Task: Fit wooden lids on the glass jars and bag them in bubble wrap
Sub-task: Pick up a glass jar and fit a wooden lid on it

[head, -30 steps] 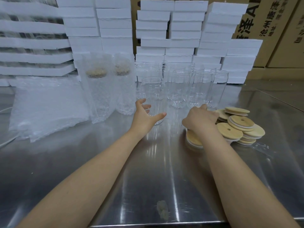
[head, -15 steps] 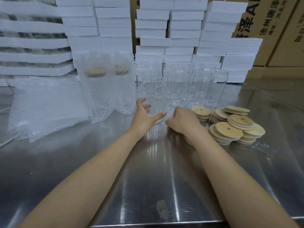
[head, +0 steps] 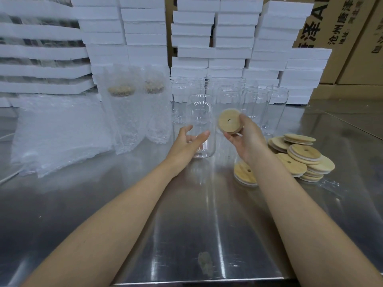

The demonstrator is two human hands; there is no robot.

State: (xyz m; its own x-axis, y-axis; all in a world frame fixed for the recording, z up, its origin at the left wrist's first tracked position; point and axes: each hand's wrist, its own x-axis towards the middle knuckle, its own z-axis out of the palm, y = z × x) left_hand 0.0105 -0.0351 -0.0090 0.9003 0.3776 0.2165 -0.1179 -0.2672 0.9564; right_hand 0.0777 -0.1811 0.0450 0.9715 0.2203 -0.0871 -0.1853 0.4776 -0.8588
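A round wooden lid (head: 229, 121) with a small hole through it was held in the air, tilted so its flat top faced the viewer, a pale sealing ring showing at its lower edge. The right hand (head: 247, 141) pinched it by the rim, fingertips clamped on the wood. Just to the lid's left stood the nearest glass jar (head: 204, 112), upright on the steel table (head: 186, 224), its open mouth slightly higher than the lid. The lid would probably need to go left and up, then be levelled over that mouth. The left hand (head: 187, 142) cupped the jar's lower body, thumb across the front, fingers curled at its left side, forearm reaching straight forward. More bare jars (head: 255, 104) stood behind, and a loose heap of lids (head: 300, 160) lay right of the right wrist.
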